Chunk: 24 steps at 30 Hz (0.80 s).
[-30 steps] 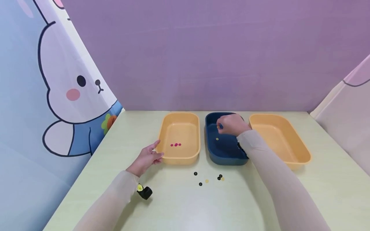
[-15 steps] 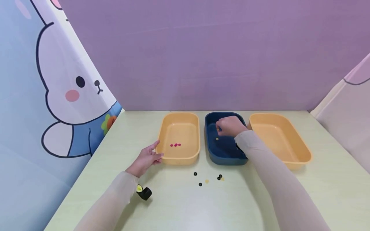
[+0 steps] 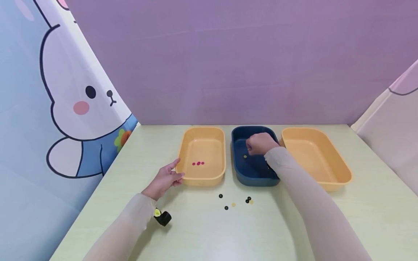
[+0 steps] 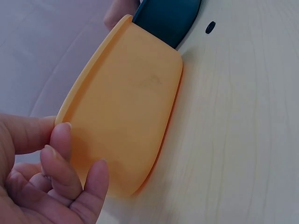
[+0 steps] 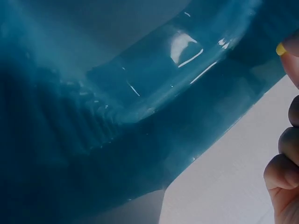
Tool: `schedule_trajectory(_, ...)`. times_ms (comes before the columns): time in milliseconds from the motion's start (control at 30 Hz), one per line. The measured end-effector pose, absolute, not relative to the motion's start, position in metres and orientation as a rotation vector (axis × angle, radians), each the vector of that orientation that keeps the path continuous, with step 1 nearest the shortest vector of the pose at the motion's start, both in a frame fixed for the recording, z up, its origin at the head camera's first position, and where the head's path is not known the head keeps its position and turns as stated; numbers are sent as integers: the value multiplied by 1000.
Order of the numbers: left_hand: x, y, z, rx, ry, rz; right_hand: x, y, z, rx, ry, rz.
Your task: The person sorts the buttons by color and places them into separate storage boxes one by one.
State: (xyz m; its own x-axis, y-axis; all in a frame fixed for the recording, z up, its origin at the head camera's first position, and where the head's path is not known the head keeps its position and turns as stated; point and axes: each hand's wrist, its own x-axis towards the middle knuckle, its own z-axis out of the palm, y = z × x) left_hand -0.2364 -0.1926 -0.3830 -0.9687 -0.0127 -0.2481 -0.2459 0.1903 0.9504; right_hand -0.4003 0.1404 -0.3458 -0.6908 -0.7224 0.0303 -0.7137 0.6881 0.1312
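My left hand pinches the near left rim of a light orange tray, thumb and index finger on the rim in the left wrist view. Several pink buttons lie on that tray's floor. Over the dark blue tray, my right hand is curled with knuckles up. A small yellow button is pinched between its thumb and index fingertip in the right wrist view; the head view hides it. Another yellow button lies inside the blue tray.
In front of the trays, several black buttons and pale yellow buttons lie loose on the table. Right of the blue tray stands a second light orange tray, partly behind my right forearm. A purple cloth hangs behind.
My right hand has dipped slightly within the blue tray's area, and the yellow button in its fingers has gone out of sight in the head view. The left hand stays on the rim.
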Motion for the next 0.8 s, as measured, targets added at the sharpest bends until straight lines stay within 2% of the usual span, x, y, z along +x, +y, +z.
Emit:
schedule_trajectory(500, -238, -190, -384, -263, 2278, 1861, -405, 144, -357, 1185, -2903, -152)
schedule_trajectory(800, -239, -191, -384, -262, 2289, 1851, -400, 143, -343, 1121, -2992, -92)
